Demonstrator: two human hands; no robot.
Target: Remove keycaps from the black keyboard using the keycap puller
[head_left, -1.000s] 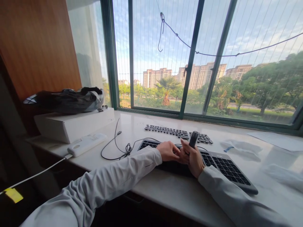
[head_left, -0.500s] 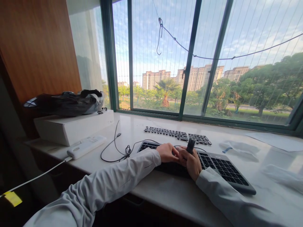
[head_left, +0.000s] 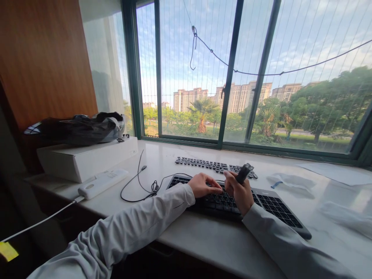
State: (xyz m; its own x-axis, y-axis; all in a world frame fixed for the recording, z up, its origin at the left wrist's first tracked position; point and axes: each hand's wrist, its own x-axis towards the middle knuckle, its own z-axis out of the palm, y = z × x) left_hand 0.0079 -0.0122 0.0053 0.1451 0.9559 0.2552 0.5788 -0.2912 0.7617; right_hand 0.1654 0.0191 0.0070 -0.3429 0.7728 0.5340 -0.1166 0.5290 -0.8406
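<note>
A black keyboard (head_left: 280, 209) lies on the pale countertop, its keycaps off on the right-hand part, where dark square sockets show. My left hand (head_left: 203, 185) rests over its middle, thumb and fingertips drawn together low at the keys; whatever is between them is too small to make out. Just to the right, my right hand (head_left: 240, 193) is wrapped round a black-handled tool (head_left: 244, 173), whose thick end sticks up out of the fist. The tool's working end is hidden by the hand. Behind the keyboard, rows of loose black keycaps (head_left: 200, 163) are laid out.
A thin black cable (head_left: 128, 199) is coiled left of the keyboard. Further left are a white power strip (head_left: 104, 184) and a white box (head_left: 95, 161) bearing a black bag (head_left: 78, 130). To the right lie clear plastic bags (head_left: 293, 185) and white paper (head_left: 334, 174). A window stands behind.
My right hand has moved away from my left, lifting to the right with the black tool, which now leans more to the right. The left hand stays at nearly the same spot.
</note>
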